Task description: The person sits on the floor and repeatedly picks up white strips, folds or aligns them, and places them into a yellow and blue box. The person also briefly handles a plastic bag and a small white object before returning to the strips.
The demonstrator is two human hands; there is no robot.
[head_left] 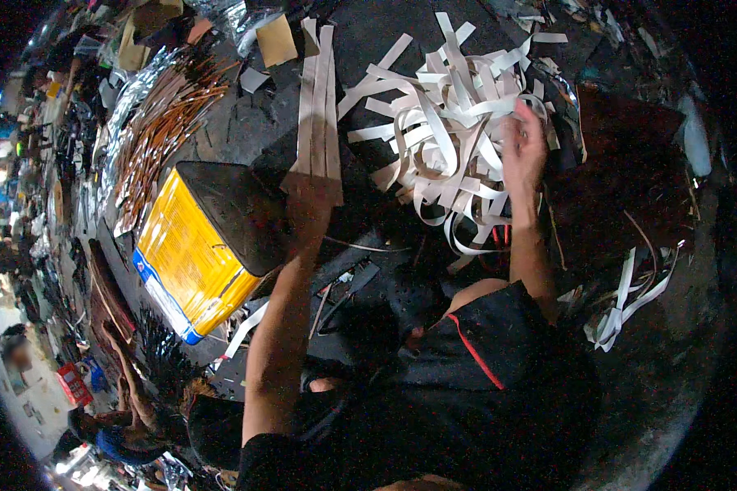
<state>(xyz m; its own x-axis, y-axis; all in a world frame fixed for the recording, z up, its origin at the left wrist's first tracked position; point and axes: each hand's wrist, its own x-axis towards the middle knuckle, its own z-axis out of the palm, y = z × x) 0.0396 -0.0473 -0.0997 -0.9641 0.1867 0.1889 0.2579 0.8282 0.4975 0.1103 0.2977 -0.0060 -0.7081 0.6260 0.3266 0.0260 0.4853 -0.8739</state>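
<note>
A loose heap of pale, curling flat strips (442,123) lies on the dark floor ahead and to the right. My right hand (526,151) is at the heap's right side, its slightly blurred fingers stretched out and apart. To the left, several long pale strips (318,98) lie side by side, lengthwise away from me. My left hand (309,214) is at their near end, in shade. Its fingers hardly show, and whether they grip the strips is unclear. Just left of this hand stands a yellow and blue tin (196,254) with a dark top.
Thin brown strips (168,123) lie bundled at the far left. A dark brown sheet (622,155) spreads on the right, with a few pale strips (618,307) nearer me. A tan card piece (277,41) lies at the back. Another person's arm (129,368) shows lower left.
</note>
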